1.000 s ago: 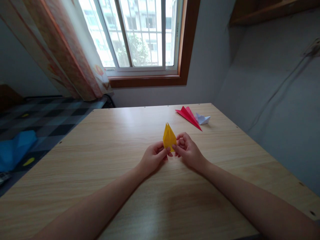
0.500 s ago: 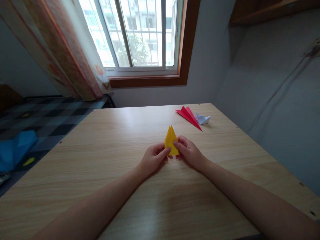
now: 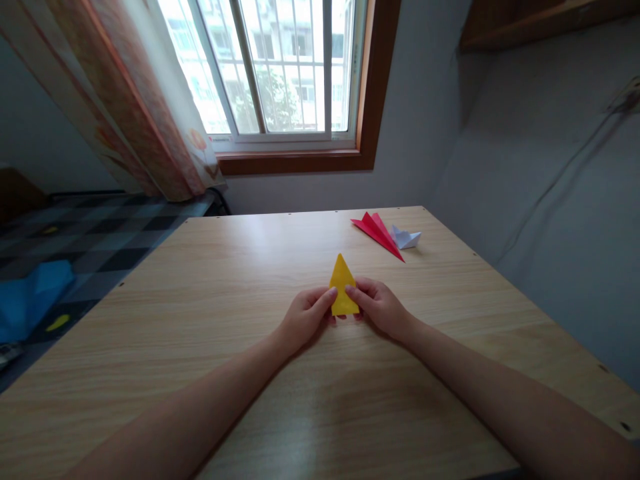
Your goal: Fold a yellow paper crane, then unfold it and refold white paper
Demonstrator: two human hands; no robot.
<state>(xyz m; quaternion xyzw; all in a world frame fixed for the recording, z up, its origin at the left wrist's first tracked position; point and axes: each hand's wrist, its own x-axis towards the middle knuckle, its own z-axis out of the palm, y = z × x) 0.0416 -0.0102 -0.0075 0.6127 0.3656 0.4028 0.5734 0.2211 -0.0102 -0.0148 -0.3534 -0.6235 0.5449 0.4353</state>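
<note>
A small yellow folded paper (image 3: 342, 299), pointed at the top and straight along the bottom, is held just over the table between both hands. My left hand (image 3: 309, 313) pinches its left side, thumb on the front face. My right hand (image 3: 379, 303) grips the right side in the same way, its thumb also lying on the front. The other fingers are mostly hidden behind the paper, with some fingertips showing below its lower edge.
Beyond my right hand, a red paper plane (image 3: 379, 235) lies beside a white paper boat (image 3: 406, 238) on the wooden table (image 3: 240, 293). Blue paper (image 3: 37, 293) rests on a checkered surface at the left. A window (image 3: 280, 73) is behind the table.
The yellow paper's top went from two split points to one point, and a smooth face now shows. My thumbs have shifted towards its sides.
</note>
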